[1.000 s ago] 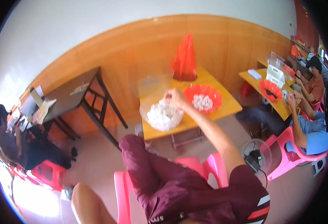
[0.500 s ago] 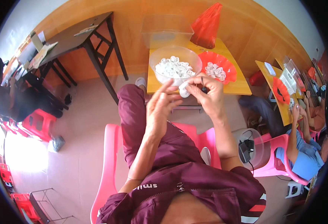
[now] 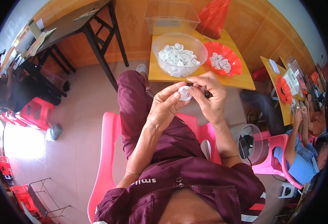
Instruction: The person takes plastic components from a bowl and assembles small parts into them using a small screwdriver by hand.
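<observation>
White, the small plastic piece (image 3: pixel 185 93) sits pinched between the fingers of the left hand (image 3: pixel 164 108) and right hand (image 3: pixel 208 98), above the lap, just before the yellow bench (image 3: pixel 242 79). The right hand also grips a thin dark tool (image 3: pixel 206 92). Since half a second ago both hands have stayed together, nearer the clear bowl (image 3: pixel 179 56).

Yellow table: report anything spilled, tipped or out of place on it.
Nothing stands out. The clear plastic bowl of small white pieces and the orange dish sit upright on the yellow table, contents inside; both hands work one white piece above the lap.
</observation>
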### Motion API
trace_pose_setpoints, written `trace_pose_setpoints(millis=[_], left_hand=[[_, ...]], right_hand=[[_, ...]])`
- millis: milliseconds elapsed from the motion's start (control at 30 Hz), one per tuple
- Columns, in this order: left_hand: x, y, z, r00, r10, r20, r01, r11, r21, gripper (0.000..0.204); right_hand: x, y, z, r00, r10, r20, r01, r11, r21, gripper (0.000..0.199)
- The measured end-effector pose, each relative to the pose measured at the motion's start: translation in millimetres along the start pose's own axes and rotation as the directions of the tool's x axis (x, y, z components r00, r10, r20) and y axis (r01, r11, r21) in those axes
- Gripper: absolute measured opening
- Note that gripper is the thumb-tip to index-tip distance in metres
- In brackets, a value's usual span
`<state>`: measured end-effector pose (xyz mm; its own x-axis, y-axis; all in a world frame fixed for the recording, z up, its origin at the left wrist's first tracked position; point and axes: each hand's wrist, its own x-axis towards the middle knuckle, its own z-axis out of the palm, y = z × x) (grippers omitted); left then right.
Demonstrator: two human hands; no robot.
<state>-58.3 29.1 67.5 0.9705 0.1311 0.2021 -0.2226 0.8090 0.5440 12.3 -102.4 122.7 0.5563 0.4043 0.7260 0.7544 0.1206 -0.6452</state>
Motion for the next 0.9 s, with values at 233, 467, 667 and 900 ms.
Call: trace_pose_setpoints(millis=[233, 467, 667, 900], left_hand=[[2.2, -1.9, 5.1, 0.999, 0.020, 0.044, -0.016, 0.996, -0.083, 0.035], [0.5, -4.1, 3.2, 0.998, 0.014, 0.058, -0.008, 0.995, -0.104, 0.030], [-0.6, -4.3, 3.6, 0.996, -0.006, 0.092, 0.016, 0.994, -0.107, 0.030], [-2.1, -4.7, -1.3, 0.998, -0.031, 0.050, 0.032, 0.999, -0.032, 0.022]], right_hand=[[-11.5, -2.8, -5.9, 0.987, 0.074, 0.142, -0.056, 0.991, -0.123, 0.046], [-11.4, -1.4, -5.5, 0.992, -0.025, 0.126, 0.047, 0.983, -0.176, 0.047], [-13.1, 3.1, -8.5, 0.987, -0.073, 0.144, 0.094, 0.984, -0.150, 0.049], [-12.0, -2.8, -13.4, 0.973, -0.062, 0.223, 0.105, 0.977, -0.188, 0.051]])
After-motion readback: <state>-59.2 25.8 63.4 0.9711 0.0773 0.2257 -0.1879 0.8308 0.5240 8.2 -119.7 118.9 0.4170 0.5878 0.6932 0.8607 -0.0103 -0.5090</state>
